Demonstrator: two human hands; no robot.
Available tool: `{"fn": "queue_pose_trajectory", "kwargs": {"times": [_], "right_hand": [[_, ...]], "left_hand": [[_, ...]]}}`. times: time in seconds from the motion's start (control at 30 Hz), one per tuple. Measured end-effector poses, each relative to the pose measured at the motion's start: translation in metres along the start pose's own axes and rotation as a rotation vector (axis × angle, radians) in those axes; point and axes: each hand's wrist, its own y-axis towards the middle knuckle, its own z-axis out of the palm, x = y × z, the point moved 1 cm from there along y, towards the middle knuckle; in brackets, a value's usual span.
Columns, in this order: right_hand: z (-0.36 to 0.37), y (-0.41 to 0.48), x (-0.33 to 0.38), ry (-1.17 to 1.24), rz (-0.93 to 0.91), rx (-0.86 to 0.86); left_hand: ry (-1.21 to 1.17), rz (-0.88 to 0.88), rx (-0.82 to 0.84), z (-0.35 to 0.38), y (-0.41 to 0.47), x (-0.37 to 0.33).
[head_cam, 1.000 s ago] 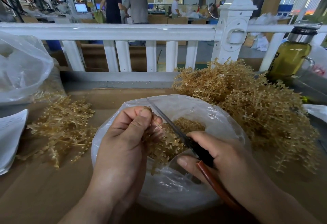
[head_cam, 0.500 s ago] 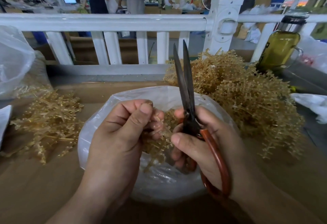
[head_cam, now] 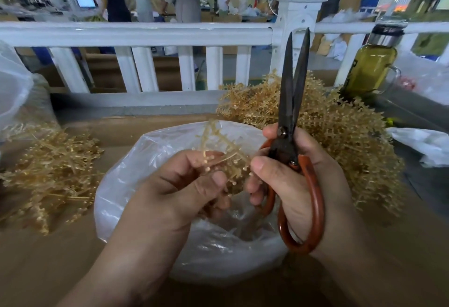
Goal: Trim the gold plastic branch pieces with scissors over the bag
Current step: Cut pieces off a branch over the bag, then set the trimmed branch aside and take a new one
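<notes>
Left hand (head_cam: 184,185) fingers curl and pinch a gold branch piece (head_cam: 220,136) over the open clear bag (head_cam: 136,185) at the near middle of the surface (head_cam: 36,270); the sprigs now stick up above the fingers, higher than half a second ago. Right hand (head_cam: 298,185) fingers grip the orange-handled scissors (head_cam: 291,102), blades still upright and slightly parted, clear of the piece. Big gold pile (head_cam: 340,132) far right and small pile (head_cam: 53,166) at the left edge are unchanged.

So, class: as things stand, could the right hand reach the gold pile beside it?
Probably yes: the pile lies right beside the right hand, nothing between, but that hand is full of scissors.
</notes>
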Motion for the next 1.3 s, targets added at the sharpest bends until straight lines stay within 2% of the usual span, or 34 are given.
{"fn": "queue_pose_trajectory", "kwargs": {"times": [0.1, 0.2, 0.4, 0.5, 0.57, 0.73, 0.83, 0.97, 1.13, 1.3], "right_hand": [[-0.002, 0.001, 0.001, -0.003, -0.004, -0.014], [-0.003, 0.002, 0.001, 0.021, 0.001, -0.022], [-0.007, 0.003, 0.0, 0.114, 0.064, -0.026], [-0.007, 0.004, 0.0, 0.142, 0.087, -0.017], [-0.008, 0.005, 0.0, 0.154, 0.101, -0.012], [-0.008, 0.004, 0.001, 0.169, 0.116, -0.013], [-0.006, 0.005, 0.003, 0.195, 0.117, -0.028], [-0.007, 0.006, 0.004, 0.193, 0.109, -0.052], [-0.008, 0.004, 0.004, 0.103, 0.094, -0.033], [-0.012, 0.002, 0.011, -0.183, 0.053, 0.003]], "left_hand": [[0.04, 0.048, -0.07, 0.002, -0.001, -0.003], [0.066, 0.002, -0.075, 0.003, -0.003, -0.004], [-0.232, -0.118, 0.023, -0.003, -0.006, -0.006], [-0.029, -0.107, -0.004, -0.01, -0.006, -0.004], [-0.001, -0.115, 0.0, -0.015, -0.006, -0.001], [-0.098, -0.14, 0.055, -0.014, -0.004, 0.0], [-0.266, -0.211, 0.104, -0.005, -0.003, -0.008], [-0.27, -0.264, 0.053, 0.001, -0.003, -0.013], [-0.227, -0.232, 0.03, 0.001, -0.003, -0.016], [-0.273, -0.139, -0.078, -0.003, 0.001, -0.016]]}}
